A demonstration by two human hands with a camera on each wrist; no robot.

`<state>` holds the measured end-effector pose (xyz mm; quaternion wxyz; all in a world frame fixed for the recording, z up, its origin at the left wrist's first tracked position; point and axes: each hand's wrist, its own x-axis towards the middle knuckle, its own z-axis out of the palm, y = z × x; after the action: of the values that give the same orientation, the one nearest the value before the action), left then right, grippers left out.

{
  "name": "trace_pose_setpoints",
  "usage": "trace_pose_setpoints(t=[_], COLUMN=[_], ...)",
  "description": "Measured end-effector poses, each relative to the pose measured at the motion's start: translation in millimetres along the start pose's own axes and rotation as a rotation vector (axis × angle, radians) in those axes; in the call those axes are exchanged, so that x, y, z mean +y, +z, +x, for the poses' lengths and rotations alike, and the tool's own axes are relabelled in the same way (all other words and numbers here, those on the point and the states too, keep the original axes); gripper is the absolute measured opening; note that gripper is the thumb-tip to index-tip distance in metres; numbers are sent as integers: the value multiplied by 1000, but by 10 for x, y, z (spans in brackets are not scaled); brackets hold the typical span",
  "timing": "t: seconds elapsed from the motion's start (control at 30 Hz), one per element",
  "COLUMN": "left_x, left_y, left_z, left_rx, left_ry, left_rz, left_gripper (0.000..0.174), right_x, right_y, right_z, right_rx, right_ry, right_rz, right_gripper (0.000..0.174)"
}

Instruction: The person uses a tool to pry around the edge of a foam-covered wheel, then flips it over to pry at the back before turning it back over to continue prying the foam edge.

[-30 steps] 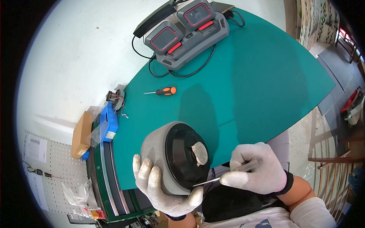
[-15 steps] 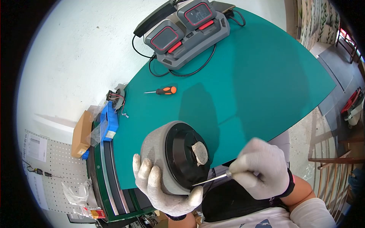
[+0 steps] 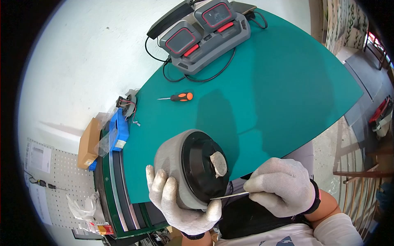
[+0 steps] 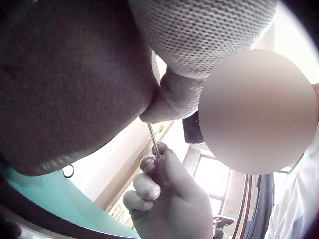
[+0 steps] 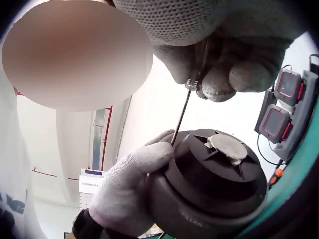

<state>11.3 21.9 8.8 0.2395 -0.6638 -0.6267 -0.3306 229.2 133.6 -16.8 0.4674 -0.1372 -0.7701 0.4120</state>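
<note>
A grey rounded housing (image 3: 169,152) with a black stepped cap (image 3: 197,176) is held tilted at the table's near edge. On the cap sits a rough pale grey lump (image 3: 219,165). My gloved left hand (image 3: 180,211) cradles the housing from below and the left, thumb near the cap's rim. My gloved right hand (image 3: 283,186) grips a slim screwdriver (image 5: 182,115); its clear handle is mostly hidden in the fingers. The shaft points left, its tip at the seam between cap and housing, close by the left thumb.
An orange-and-black screwdriver (image 3: 182,96) lies on the green table (image 3: 287,94). Farther back stands a dual battery charger (image 3: 211,51) with a looping black cable. At the left are a blue bin (image 3: 119,130), a cardboard box (image 3: 89,144) and a wired part (image 3: 129,105).
My right hand has rolled and shifted its fingers around the screwdriver handle, while the tip stays at the seam. The left hand keeps its hold on the housing. The head view has shifted slightly.
</note>
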Motion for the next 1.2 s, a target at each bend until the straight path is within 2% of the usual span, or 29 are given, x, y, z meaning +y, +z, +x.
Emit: trace_pose_setpoints(t=[0.13, 0.2, 0.23, 0.3, 0.33, 0.4, 0.5, 0.57, 0.63, 0.67, 0.7, 0.77, 0.8, 0.83, 0.93, 1.03, 1.17, 1.2], left_x=[-25, -25, -25, -4, 7, 20, 31, 44, 63, 61, 51, 35, 31, 34, 41, 39, 68, 73], left_y=[-4, -26, -38, 0, 20, 30, 22, 9, -10, -20, -36, -60, -64, -65, -63, -40, -71, -74], left_z=[-15, -18, -21, -42, -50, -50, -77, -87, -72, -73, -76, -74, -71, -76, -81, -95, -91, -92], left_rx=[-3, -24, -50, -21, 7, 1, -10, -15, -34, -33, -54, -70, -80, -92, -90, -69, -77, -76], left_ry=[3, 20, 39, -6, -49, -76, -121, -139, -124, -125, -123, -127, -124, -122, -133, -124, -91, -95], left_rz=[-38, -12, 13, -9, -33, -66, -113, -128, -93, -93, -89, -90, -74, -60, -48, -64, 2, 8], left_gripper=[87, 91, 96, 96, 96, 96, 97, 97, 98, 98, 99, 99, 101, 103, 106, 108, 107, 107], right_x=[65, 75, 66, 44, 22, -72, -184, -228, -356, -253, -292, -419, -457, -498, -667, -782, -930, -889], right_y=[3, -67, -38, 41, 14, -93, -120, -68, -103, 10, 0, -77, -92, -55, 143, 221, 244, 292], right_z=[44, 26, 26, 16, 4, -20, -16, -72, -80, -167, -194, -201, -192, -190, -189, -195, -184, -267], right_rx=[42, -103, -107, 34, 33, -191, -240, -181, -268, -109, -110, -180, -244, -253, -180, -155, -218, -245], right_ry=[-72, -113, -113, -78, -78, 147, 130, 105, 132, -31, -32, -112, -102, -93, 96, 142, 114, 19], right_rz=[147, 233, 234, 115, 115, -103, -183, -163, -254, -177, -177, -141, -124, -133, -215, -270, -454, -581], right_gripper=[20, 25, 25, 23, 23, 22, 23, 25, 28, 38, 38, 67, 58, 58, 53, 52, 57, 61])
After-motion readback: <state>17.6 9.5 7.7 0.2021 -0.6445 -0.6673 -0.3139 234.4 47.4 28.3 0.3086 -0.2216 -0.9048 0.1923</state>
